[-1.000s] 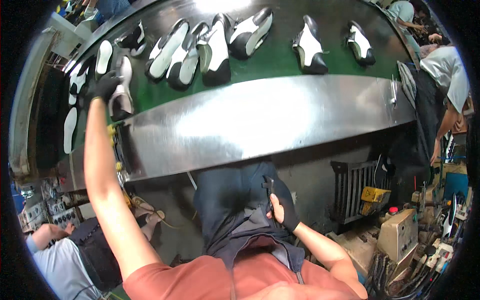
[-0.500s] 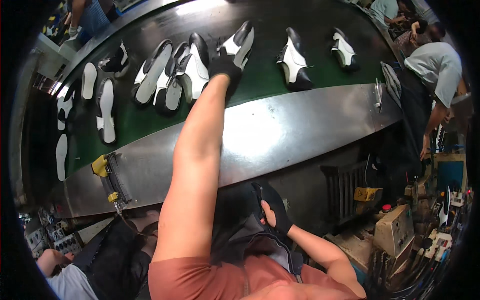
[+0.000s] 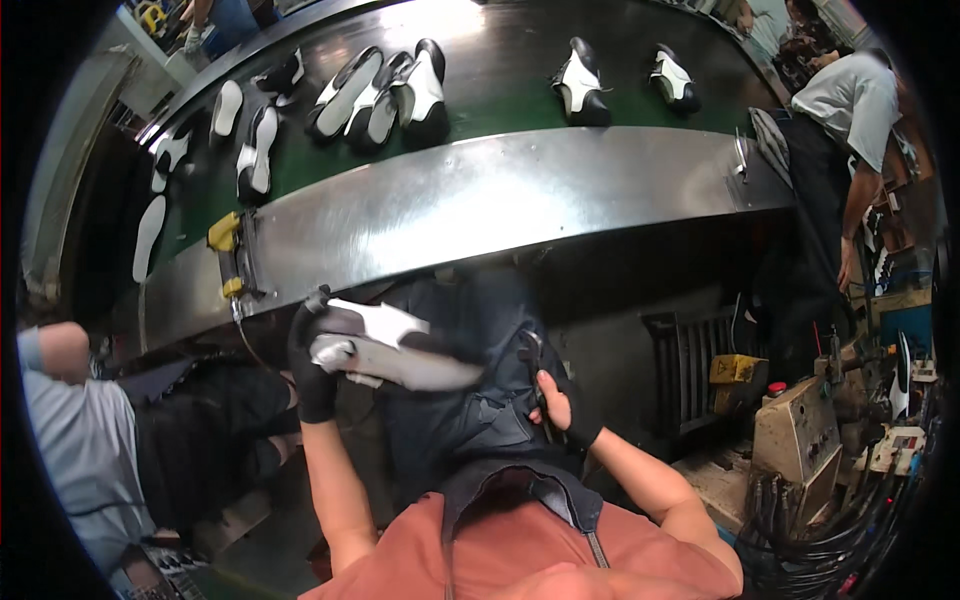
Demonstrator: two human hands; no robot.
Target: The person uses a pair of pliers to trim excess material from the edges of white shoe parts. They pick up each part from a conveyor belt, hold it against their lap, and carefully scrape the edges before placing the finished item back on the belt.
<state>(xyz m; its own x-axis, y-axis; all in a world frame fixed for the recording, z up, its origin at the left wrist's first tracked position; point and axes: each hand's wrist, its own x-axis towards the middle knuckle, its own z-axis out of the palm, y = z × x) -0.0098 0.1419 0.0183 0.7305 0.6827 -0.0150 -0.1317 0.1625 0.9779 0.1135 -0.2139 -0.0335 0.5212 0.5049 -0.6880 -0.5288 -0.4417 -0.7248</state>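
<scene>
Gripping one end of a shoe, the left hand has it off the tabletop, in front of the legs, so I'd call the pickup done. Right hand is curled round a tool, not touching the shoe yet. More shoes lie on the tabletop, no hand on them.
</scene>
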